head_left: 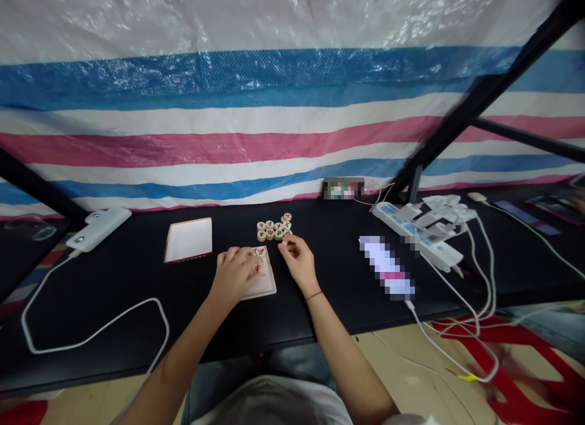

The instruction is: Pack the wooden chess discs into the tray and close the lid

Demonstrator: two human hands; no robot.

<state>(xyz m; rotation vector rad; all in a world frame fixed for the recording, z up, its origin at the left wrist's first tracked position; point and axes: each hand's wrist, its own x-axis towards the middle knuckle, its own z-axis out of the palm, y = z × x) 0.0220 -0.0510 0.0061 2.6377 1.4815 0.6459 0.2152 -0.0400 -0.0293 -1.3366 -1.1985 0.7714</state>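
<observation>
A black counter point(137, 278) spans the view, its back edge meeting a striped plastic sheet point(205, 150); two bare hands reach over the middle of its front edge. The left hand point(235, 269) lies fairly wide, palm down, fingers spread and slightly bent, over a shallow white tray point(267, 286) midway along the counter, nearer the front edge than the back; round pieces with red characters point(260, 251) show in the tray by its fingers. The right hand point(299, 260) is narrow, thumb and fingertips drawn together at the near right end of a cluster of round pale pieces point(270, 235); something pale shows at the fingertips, but I cannot tell whether it is gripped. The cluster sits beyond the tray, toward the back edge, in close rows; dark characters mark most of it. Left of the tray lies a white-lined box part point(188, 241); a white power bank point(98, 230) sits farther left; a pixelated phone point(387, 267) and white power strip point(423, 237) lie to the right.
</observation>
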